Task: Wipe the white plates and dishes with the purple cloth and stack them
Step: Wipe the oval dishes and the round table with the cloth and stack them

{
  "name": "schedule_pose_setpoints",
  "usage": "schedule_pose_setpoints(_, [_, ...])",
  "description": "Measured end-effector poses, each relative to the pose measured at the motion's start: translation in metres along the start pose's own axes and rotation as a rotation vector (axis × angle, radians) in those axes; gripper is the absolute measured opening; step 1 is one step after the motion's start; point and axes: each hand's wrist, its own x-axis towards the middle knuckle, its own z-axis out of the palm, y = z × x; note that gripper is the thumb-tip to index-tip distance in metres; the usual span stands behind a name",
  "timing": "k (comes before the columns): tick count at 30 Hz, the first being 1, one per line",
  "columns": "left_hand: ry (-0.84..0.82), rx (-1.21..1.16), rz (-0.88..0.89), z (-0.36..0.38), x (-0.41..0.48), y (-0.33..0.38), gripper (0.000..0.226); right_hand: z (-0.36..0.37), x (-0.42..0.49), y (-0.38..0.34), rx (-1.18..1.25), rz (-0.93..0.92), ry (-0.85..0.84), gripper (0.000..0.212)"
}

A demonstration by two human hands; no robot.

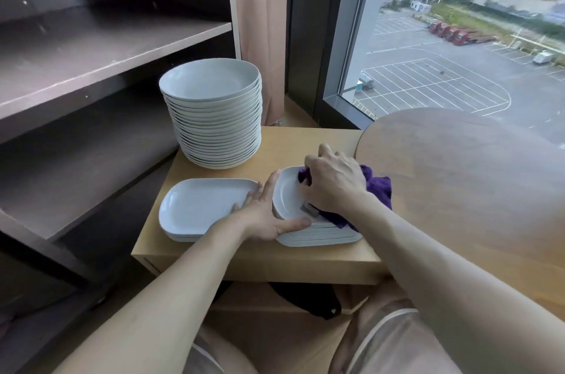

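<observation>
Wooden stand [293, 141]: bowl stack [214, 120], left dish stack [195, 208], right dish stack [321, 238].

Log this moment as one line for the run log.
step: wiping | right hand: grips cloth on top dish | left hand: steadies dish edge | tall stack: behind, untouched

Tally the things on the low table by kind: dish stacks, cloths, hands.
White dish stacks: 3 (tall round stack, left oblong stack, right oblong stack)
Purple cloth: 1
Hands: 2 (left hand, right hand)
Total: 6
</observation>
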Motion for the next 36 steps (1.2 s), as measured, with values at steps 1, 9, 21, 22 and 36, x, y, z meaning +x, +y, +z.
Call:
schedule_pose_setpoints(1, [0.011,-0.007,0.016,0.0,0.0,0.0,0.133,0.001,0.001,-0.008,0.027,-0.026,-0.004,0.029])
schedule_pose_setpoints(9, [-0.006,-0.019,0.019,-0.004,-0.001,0.003,0.138,-0.01,-0.001,-0.031,0.188,-0.188,-0.212,0.014])
schedule_pose_setpoints(21, [-0.038,-0.049,-0.046,-0.004,-0.008,0.008,0.133,-0.031,-0.027,-0.01,0.171,-0.146,-0.341,0.018])
schedule_pose_setpoints(22, [-0.039,-0.042,-0.053,-0.003,-0.007,0.007,0.133,-0.033,-0.029,-0.005,0.16,-0.13,-0.342,0.018])
schedule_pose_setpoints(36, [-0.044,-0.17,-0.086,-0.002,-0.003,-0.005,0.141,-0.006,-0.007,0.037,0.022,0.249,0.0,0.029])
